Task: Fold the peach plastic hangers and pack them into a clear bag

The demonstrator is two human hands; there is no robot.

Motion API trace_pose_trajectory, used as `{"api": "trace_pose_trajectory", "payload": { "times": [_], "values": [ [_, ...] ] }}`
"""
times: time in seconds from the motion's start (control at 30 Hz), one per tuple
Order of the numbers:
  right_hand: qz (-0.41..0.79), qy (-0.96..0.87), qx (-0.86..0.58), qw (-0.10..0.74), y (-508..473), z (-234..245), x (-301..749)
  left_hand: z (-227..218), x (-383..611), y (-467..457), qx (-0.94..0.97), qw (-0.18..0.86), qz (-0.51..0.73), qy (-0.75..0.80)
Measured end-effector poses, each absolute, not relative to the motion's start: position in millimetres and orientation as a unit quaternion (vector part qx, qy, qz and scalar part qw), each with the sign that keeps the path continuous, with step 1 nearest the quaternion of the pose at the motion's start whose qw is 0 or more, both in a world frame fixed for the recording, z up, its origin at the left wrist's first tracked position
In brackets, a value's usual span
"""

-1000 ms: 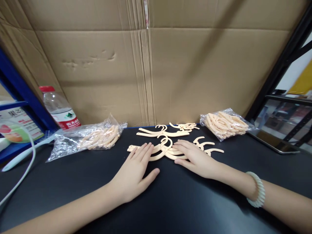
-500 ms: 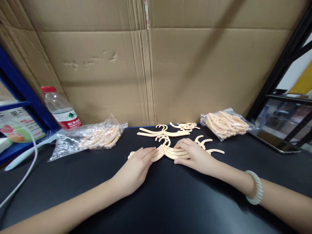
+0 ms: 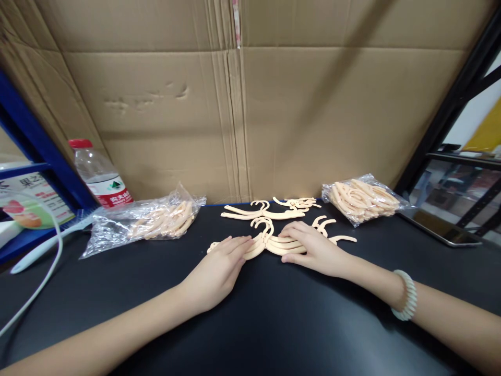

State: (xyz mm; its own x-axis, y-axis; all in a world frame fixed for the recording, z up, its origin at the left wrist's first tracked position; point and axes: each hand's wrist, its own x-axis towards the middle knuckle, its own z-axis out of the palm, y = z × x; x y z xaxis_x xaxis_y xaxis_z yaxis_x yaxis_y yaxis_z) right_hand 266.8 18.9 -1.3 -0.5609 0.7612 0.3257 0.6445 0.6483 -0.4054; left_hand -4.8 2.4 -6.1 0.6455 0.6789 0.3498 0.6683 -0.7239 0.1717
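Note:
Several cream plastic folding clothes hangers (image 3: 261,244) lie stacked on the black tabletop, their hooks bunched at the top centre. My left hand (image 3: 221,266) is curved over the left arms of the stack, fingers together. Over the right arms my right hand (image 3: 313,250) is closed, its thumb along the near edge. Both palms are turned down, and the hanger ends beneath them are partly hidden. Behind this stack lie further hangers (image 3: 262,211) with spread arms. Loose curved hanger pieces (image 3: 324,227) stick out beyond my right hand.
A clear bag of hanger pieces (image 3: 160,222) lies at left, another bag (image 3: 362,199) at right. A red-capped bottle (image 3: 99,177), a white cable (image 3: 55,261) and a phone-like slab (image 3: 442,227) flank them. A cardboard wall (image 3: 168,115) closes the back.
Both hands stay on the hanger stack with hardly any movement. The loose pieces by my right hand, and my right wrist, have shifted slightly to the left.

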Motion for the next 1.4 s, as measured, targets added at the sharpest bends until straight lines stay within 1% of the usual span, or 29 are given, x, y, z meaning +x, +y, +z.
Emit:
{"api": "trace_pose_trajectory", "payload": {
  "times": [0.47, 0.93, 1.0, 1.07, 1.13, 1.2, 1.27, 1.4],
  "values": [
    [0.113, -0.866, -0.415, 0.255, 16.6, -1.8, 263.7, 1.5, -7.4, 8.4, 0.910, 0.036, 0.161, 0.379],
    [0.123, -0.866, -0.409, 0.258, 16.7, -3.3, 264.8, 2.5, -5.4, 5.2, 0.910, 0.024, 0.178, 0.374],
    [0.137, -0.861, -0.403, 0.278, 18.5, -1.7, 265.6, 3.0, -5.1, 4.2, 0.909, 0.027, 0.184, 0.373],
    [0.140, -0.848, -0.401, 0.318, 24.1, 2.3, 271.0, 5.7, -6.0, 4.7, 0.904, 0.037, 0.203, 0.375],
    [0.101, -0.834, -0.405, 0.360, 34.6, 7.5, 283.6, 11.1, -9.2, 8.7, 0.892, 0.053, 0.233, 0.385],
    [0.022, -0.828, -0.415, 0.377, 49.6, 11.4, 303.0, 17.8, -15.4, 17.1, 0.874, 0.067, 0.263, 0.402],
    [-0.044, -0.825, -0.436, 0.357, 66.7, 12.0, 325.1, 23.3, -23.7, 28.8, 0.859, 0.072, 0.285, 0.419],
    [-0.052, -0.844, -0.448, 0.291, 94.1, 4.5, 355.9, 24.6, -39.7, 52.7, 0.845, 0.110, 0.250, 0.459]
  ]
}}
